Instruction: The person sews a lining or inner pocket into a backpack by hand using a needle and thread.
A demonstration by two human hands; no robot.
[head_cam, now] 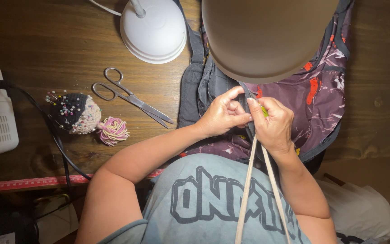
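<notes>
Head view, single frame.

Left hand (224, 115): centre of frame, fingers curled, thumb and forefinger pinching a grey strap (248, 92) of the backpack.

Right hand (272, 124): touching the left at its 3 o'clock, fingers closed on the same strap; a small yellow-green item (264, 111) shows in its grip, kind not discernible.

Backpack (317, 90): purple patterned fabric with red marks and grey trim, flat on the worktop (46, 45), under both hands.

Two pale tapes (249, 180): run from the hands toward 6 o'clock, over the person's grey shirt.

Scissors (129, 97): metal, at 9 o'clock of the hands, apart from them.

Pincushion (74, 113): dark and cream, stuck with pins, farther toward 9 o'clock; a pink yarn pompom (113, 130) just beside it.

White lamp base (154, 31): 11 o'clock. Lamp shade (267, 36): 12 o'clock, covering the backpack's top.
</notes>
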